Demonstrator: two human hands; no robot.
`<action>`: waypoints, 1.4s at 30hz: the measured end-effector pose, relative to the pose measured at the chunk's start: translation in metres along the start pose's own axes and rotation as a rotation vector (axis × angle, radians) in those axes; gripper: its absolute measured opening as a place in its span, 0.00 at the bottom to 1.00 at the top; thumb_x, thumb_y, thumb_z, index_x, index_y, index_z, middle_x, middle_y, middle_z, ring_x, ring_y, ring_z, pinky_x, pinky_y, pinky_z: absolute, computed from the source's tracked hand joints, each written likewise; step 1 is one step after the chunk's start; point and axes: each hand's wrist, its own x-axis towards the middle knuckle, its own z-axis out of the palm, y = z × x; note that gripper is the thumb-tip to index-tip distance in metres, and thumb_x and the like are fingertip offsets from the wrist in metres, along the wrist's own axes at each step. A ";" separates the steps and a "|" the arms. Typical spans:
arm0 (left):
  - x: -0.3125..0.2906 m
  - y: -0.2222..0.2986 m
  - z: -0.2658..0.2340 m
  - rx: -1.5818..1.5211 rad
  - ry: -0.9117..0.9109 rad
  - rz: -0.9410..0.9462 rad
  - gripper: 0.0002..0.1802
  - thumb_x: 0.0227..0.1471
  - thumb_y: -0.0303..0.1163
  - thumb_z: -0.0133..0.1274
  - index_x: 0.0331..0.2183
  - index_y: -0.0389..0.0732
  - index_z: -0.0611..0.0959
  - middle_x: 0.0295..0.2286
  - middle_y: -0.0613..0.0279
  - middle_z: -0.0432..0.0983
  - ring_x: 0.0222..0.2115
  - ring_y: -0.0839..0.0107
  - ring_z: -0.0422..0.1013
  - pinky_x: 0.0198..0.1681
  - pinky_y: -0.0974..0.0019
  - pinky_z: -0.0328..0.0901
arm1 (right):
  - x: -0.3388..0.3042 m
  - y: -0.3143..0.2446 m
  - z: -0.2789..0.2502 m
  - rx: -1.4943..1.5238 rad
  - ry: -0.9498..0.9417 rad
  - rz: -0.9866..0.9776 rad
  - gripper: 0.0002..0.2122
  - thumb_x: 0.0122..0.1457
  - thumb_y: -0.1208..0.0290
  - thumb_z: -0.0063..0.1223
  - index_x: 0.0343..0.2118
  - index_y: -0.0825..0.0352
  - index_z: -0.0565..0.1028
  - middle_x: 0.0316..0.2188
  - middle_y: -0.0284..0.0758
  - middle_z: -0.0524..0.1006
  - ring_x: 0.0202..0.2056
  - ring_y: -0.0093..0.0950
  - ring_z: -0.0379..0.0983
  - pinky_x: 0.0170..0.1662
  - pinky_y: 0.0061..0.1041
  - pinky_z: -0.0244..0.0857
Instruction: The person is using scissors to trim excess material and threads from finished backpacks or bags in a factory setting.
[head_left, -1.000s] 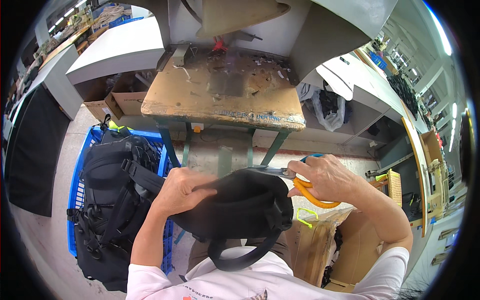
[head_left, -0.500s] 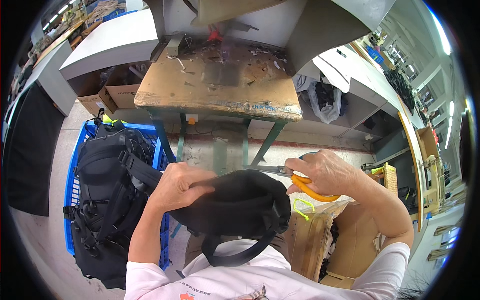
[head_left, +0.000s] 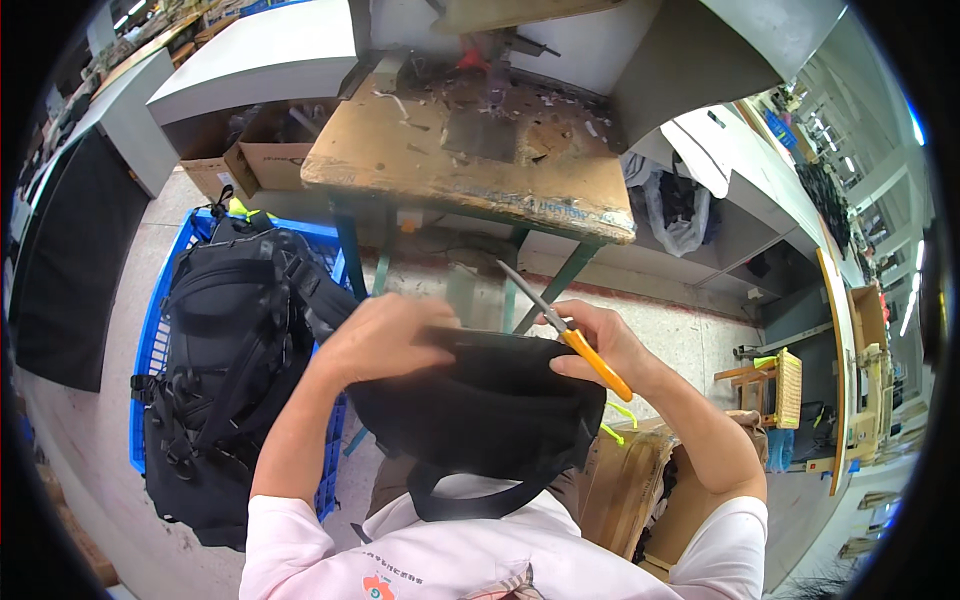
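Observation:
A black fabric bag (head_left: 480, 400) hangs in front of my chest, its strap loop drooping at the bottom against my shirt. My left hand (head_left: 395, 338) grips its upper left edge; the fingers are somewhat smeared by motion. At the bag's upper right, my right hand (head_left: 603, 342) holds scissors with orange handles (head_left: 597, 366). Their blades point up and to the left, away from the fabric. The right thumb lies close to the bag's edge, and whether it pinches the cloth I cannot tell.
A blue plastic crate (head_left: 140, 420) on my left holds black backpacks (head_left: 225, 310). Ahead stands a worn work table (head_left: 400, 150) littered with scraps. An open cardboard box (head_left: 615, 485) sits at my right, with a small stool (head_left: 787, 390) beyond it.
The scissors have swung from lying level along the bag's top edge to pointing up and away. My right hand has come inward to the bag's corner; the left has shifted slightly right.

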 end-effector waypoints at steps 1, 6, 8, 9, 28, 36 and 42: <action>-0.005 -0.008 -0.005 0.041 0.006 -0.035 0.22 0.36 0.34 0.63 0.37 0.37 0.78 0.29 0.49 0.78 0.34 0.51 0.74 0.37 0.61 0.67 | -0.002 0.001 -0.001 0.025 0.003 -0.025 0.21 0.45 0.77 0.59 0.45 0.68 0.70 0.22 0.22 0.64 0.24 0.12 0.57 0.27 0.14 0.53; -0.035 -0.056 -0.026 0.200 -0.104 -0.258 0.25 0.35 0.36 0.63 0.39 0.36 0.79 0.30 0.45 0.77 0.35 0.53 0.74 0.38 0.60 0.68 | -0.010 0.006 -0.001 0.043 0.023 -0.041 0.20 0.45 0.78 0.58 0.45 0.64 0.71 0.20 0.21 0.63 0.22 0.11 0.56 0.26 0.13 0.50; -0.047 -0.078 -0.026 -0.028 -0.075 -0.325 0.25 0.35 0.33 0.64 0.39 0.35 0.79 0.30 0.48 0.78 0.33 0.58 0.75 0.38 0.64 0.68 | -0.014 0.009 -0.001 0.022 0.032 -0.031 0.20 0.45 0.77 0.58 0.45 0.63 0.72 0.19 0.21 0.62 0.21 0.11 0.55 0.25 0.13 0.48; -0.053 -0.088 -0.022 -0.278 0.039 -0.334 0.24 0.35 0.31 0.64 0.39 0.34 0.79 0.30 0.51 0.78 0.33 0.62 0.75 0.38 0.65 0.68 | -0.016 0.011 -0.002 0.034 0.038 -0.022 0.20 0.45 0.76 0.58 0.45 0.62 0.72 0.19 0.21 0.62 0.21 0.12 0.55 0.25 0.13 0.48; -0.066 -0.119 0.059 -1.355 0.591 -0.145 0.13 0.43 0.26 0.62 0.35 0.34 0.81 0.32 0.59 0.80 0.32 0.70 0.75 0.41 0.67 0.68 | -0.027 -0.011 -0.031 -0.691 -0.198 0.080 0.44 0.37 0.32 0.58 0.52 0.63 0.66 0.40 0.47 0.73 0.42 0.43 0.72 0.45 0.39 0.67; -0.063 -0.109 0.059 -1.346 0.601 -0.126 0.13 0.43 0.26 0.62 0.34 0.34 0.81 0.32 0.58 0.80 0.32 0.69 0.75 0.41 0.67 0.69 | -0.015 -0.018 -0.035 -0.755 -0.290 -0.102 0.41 0.40 0.33 0.56 0.49 0.65 0.69 0.34 0.46 0.75 0.39 0.42 0.73 0.41 0.37 0.68; -0.065 -0.101 0.061 -1.330 0.632 -0.139 0.12 0.44 0.26 0.61 0.33 0.33 0.81 0.32 0.57 0.79 0.31 0.69 0.76 0.39 0.67 0.70 | -0.011 -0.018 -0.030 -0.805 -0.273 -0.184 0.31 0.47 0.39 0.55 0.42 0.64 0.70 0.25 0.41 0.76 0.28 0.41 0.75 0.32 0.33 0.70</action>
